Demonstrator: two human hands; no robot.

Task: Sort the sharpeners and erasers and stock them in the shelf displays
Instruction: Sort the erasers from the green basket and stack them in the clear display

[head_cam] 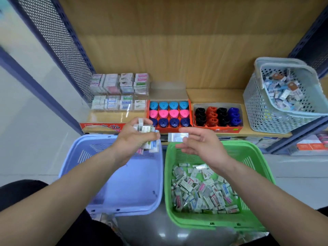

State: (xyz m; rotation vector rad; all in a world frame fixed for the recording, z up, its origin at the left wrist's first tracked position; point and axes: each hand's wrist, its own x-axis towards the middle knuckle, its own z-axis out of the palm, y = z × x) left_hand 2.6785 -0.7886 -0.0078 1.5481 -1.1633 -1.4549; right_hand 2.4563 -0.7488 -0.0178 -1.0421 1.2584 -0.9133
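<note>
Nearest us, the green basket (167,183) holds loose erasers (200,190) beside a lilac basket (134,183). Our left hand (131,139) grips an eraser bundle (147,129), our right hand (200,144) pinches one packet (177,137); labels blur.

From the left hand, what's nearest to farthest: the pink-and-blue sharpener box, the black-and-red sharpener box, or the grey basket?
1. Pink-and-blue sharpener box, just beyond the left hand.
2. Black-and-red sharpener box, further right.
3. Grey basket, far right.

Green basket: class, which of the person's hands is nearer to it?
Right. The right hand, pinching an eraser, is above the green basket; the left hand, gripping erasers, is above the purple basket beside it.
</note>
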